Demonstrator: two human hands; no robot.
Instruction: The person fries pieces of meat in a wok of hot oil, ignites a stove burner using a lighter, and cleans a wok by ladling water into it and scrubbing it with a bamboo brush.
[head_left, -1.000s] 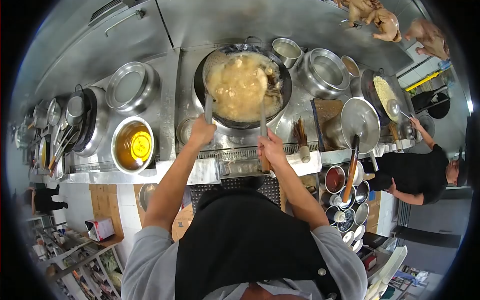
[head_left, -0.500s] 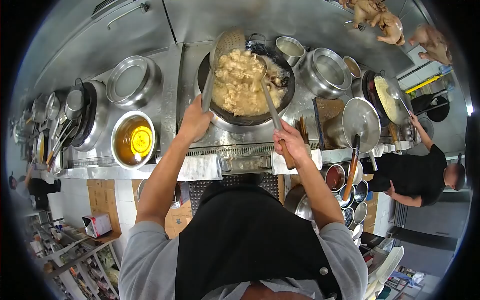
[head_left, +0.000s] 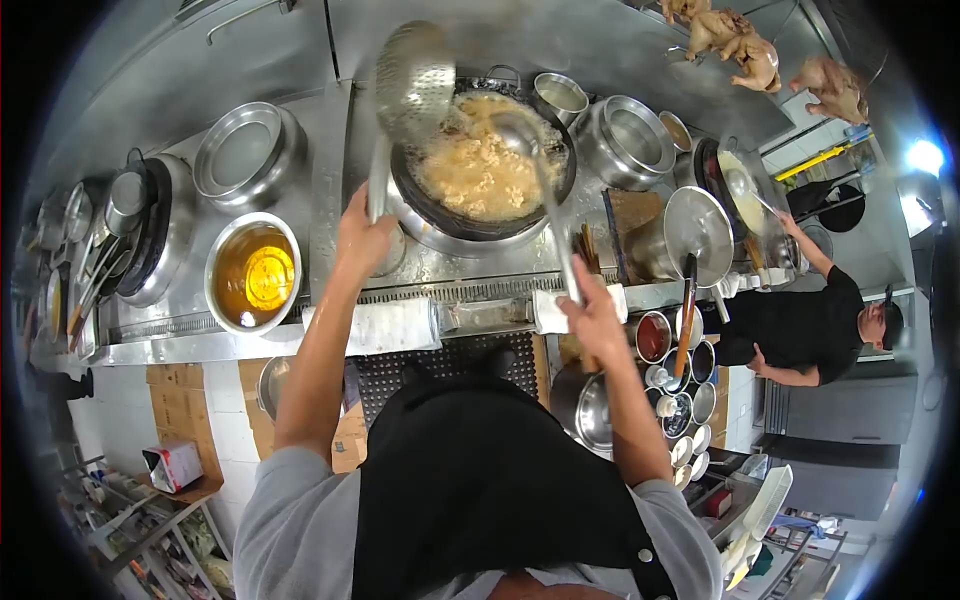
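My left hand (head_left: 364,238) is wrapped round the handle of a big perforated strainer (head_left: 415,80), which is raised above the back left rim of the wok and looks empty. In the black wok (head_left: 480,228), pale chunks of food (head_left: 485,175) lie in bubbling, foamy oil. My right hand (head_left: 596,320) grips the long handle of a ladle (head_left: 516,132), whose bowl is over the right part of the wok. Both tools are somewhat blurred.
A bowl of yellow oil (head_left: 252,275) stands at the left, with a steel pot (head_left: 250,155) behind it. Right of the wok are a bamboo brush (head_left: 588,250) and a deep strainer pot (head_left: 697,236). A co-worker (head_left: 800,325) tends another wok at the right.
The strainer went from in the wok, then full of chunks, to up and left of it; the chunks are back in the oil. My right hand moved down and right with the ladle.
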